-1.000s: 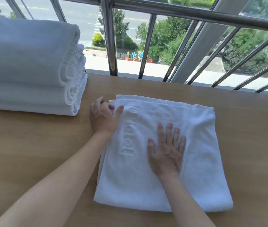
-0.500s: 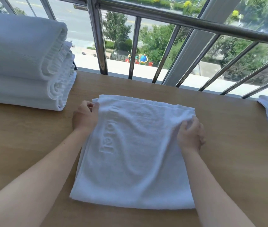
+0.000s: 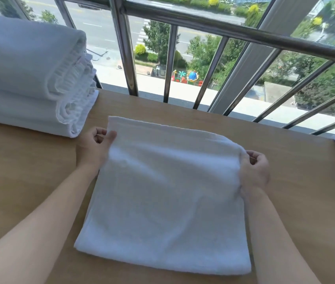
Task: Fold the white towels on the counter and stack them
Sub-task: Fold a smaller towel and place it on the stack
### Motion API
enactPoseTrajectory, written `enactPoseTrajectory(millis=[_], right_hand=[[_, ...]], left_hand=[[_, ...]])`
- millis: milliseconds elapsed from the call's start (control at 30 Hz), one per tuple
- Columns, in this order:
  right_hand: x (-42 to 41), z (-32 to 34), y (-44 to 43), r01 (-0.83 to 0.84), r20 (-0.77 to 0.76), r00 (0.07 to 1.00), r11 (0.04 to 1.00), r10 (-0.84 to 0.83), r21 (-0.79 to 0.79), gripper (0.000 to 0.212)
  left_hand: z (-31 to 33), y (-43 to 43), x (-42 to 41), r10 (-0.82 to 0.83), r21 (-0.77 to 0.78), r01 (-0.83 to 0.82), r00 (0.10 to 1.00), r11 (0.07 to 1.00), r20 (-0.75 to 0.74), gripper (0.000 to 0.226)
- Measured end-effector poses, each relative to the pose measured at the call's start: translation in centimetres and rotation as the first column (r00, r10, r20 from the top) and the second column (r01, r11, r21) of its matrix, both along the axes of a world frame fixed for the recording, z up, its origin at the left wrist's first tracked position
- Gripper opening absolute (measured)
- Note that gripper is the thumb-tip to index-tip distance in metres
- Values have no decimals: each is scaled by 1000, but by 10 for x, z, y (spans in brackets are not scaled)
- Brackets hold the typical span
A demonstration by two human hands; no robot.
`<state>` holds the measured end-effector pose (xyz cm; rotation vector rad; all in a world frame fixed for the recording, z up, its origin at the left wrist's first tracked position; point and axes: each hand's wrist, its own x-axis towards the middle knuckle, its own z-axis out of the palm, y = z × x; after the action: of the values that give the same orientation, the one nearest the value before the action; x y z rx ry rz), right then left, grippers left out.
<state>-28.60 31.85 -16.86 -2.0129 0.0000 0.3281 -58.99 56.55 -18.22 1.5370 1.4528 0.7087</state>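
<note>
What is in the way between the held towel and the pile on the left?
Nothing visible. Only a strip of counter lies between the towel and the pile; the left hand, gripping the towel's corner, is on that side.

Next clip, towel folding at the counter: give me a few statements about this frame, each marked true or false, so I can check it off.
1. The left hand and right hand both grip the middle towel at its far corners. True.
2. A stack of folded towels sits at the left on the counter. True.
3. The middle towel lies on top of the stack. False: it lies on the counter, apart from the stack.
4. The right hand lies flat, palm down, on the middle towel. False: its fingers are curled round the towel's far right corner.
5. A solid wall stands behind the counter. False: a metal railing stands there, with a street beyond.
</note>
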Motion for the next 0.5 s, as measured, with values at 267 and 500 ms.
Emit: enactPoseTrajectory(millis=[267, 500], right_hand=[[1, -11, 8, -135, 29, 990, 985, 139, -107, 20], [6, -17, 6, -15, 200, 979, 995, 34, -94, 12]], left_hand=[[-13, -1, -4, 7, 11, -6, 994, 1000, -114, 15], [-10, 3, 8, -3, 77, 13, 993, 997, -121, 14]])
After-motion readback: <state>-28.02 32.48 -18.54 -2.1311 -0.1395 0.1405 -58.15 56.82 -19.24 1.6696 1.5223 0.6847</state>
